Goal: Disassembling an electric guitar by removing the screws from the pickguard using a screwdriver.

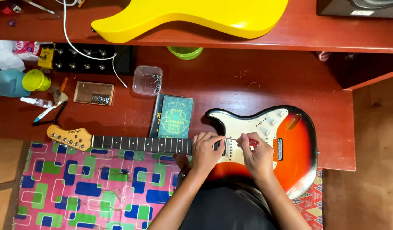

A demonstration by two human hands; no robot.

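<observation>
Seen from above, a sunburst guitar (290, 149) lies across the red table (230, 85), where the left hand (206, 151) pinches its neck end and the right hand (257, 155) clamps a red-handled screwdriver (243, 141) over the white pickguard (247, 127).

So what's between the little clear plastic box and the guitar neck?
In the head view, a teal book lies between the clear plastic box and the guitar neck. Its near edge reaches the neck; bare red table shows between box and book.
</observation>
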